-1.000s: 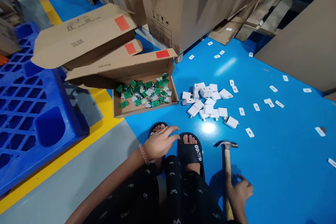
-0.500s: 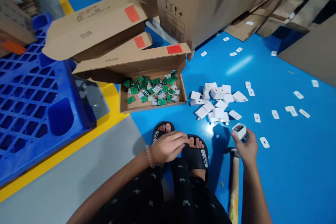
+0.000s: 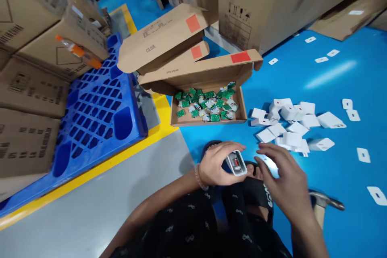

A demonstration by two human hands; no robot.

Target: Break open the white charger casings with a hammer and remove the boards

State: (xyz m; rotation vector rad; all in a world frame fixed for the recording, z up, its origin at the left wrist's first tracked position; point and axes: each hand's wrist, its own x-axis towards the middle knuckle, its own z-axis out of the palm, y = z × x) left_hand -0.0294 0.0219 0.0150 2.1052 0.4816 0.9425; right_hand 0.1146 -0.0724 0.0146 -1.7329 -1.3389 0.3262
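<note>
Fingers [image 3: 231, 148] of the left hand [image 3: 215, 166] are wrapping around a white charger casing [image 3: 236, 164], holding it low over the person's black sandals [image 3: 262, 194]. The casing's open end is facing up, showing a dark and red interior. The right hand [image 3: 286, 183] is hovering just beside the casing with its fingers spread wide, holding nothing; whether a fingertip is touching the casing cannot be told. A beaded bracelet [image 3: 198, 176] is sitting on the left wrist.

A hammer [image 3: 328, 201] is lying on the blue floor [image 3: 332, 84] just behind the right hand, its head showing and its handle mostly hidden by the wrist. A pile of white casings [image 3: 292, 125] is lying on the floor just beyond the hands, toward the right. Flat white caps [image 3: 363, 155] are lying scattered across the floor further right.

An open cardboard tray [image 3: 193, 121] is resting where the blue floor is meeting the yellow line [image 3: 157, 133], and it is holding a heap of green circuit boards [image 3: 208, 107]. A blue plastic pallet [image 3: 99, 117] is standing to the left, carrying brown cartons [image 3: 27, 88]. Large cartons [image 3: 272, 4] are lining the floor's far edge.
</note>
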